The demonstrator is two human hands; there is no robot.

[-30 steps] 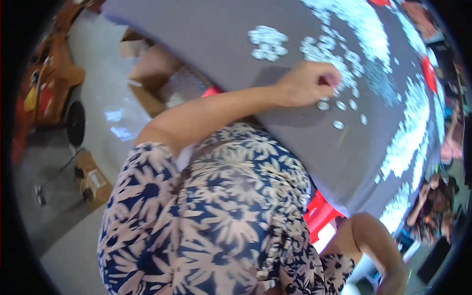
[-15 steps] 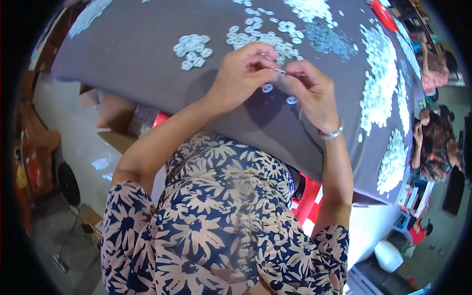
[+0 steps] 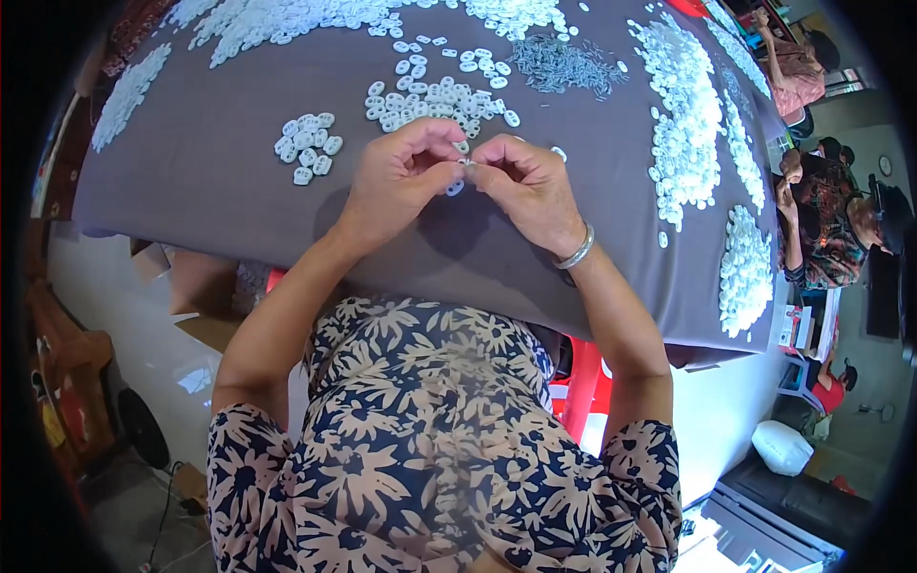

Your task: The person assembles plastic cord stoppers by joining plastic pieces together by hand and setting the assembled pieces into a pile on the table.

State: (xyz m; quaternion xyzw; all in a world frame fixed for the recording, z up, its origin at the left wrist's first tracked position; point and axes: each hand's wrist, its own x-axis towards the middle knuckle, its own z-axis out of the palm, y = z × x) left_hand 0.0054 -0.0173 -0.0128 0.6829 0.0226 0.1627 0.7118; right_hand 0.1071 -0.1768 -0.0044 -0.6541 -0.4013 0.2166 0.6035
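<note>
My left hand and my right hand meet over the near part of the table, fingertips pinched together. Between them is a small white plastic piece, mostly covered by the fingers. Whether a pin is in it too, I cannot tell. Just under the fingertips a white two-holed oval piece lies on the cloth. Beyond my hands spreads a loose heap of similar oval pieces. A smaller cluster of them lies left of my left hand.
A dark grey cloth covers the table. Thin grey metal pins form a pile farther back. Large heaps of white pieces lie at the far side and the right. Other people sit beyond the right edge.
The view has shifted, so the table's far heaps show more. My hands have drawn closer together, still pinching at the small white piece.
</note>
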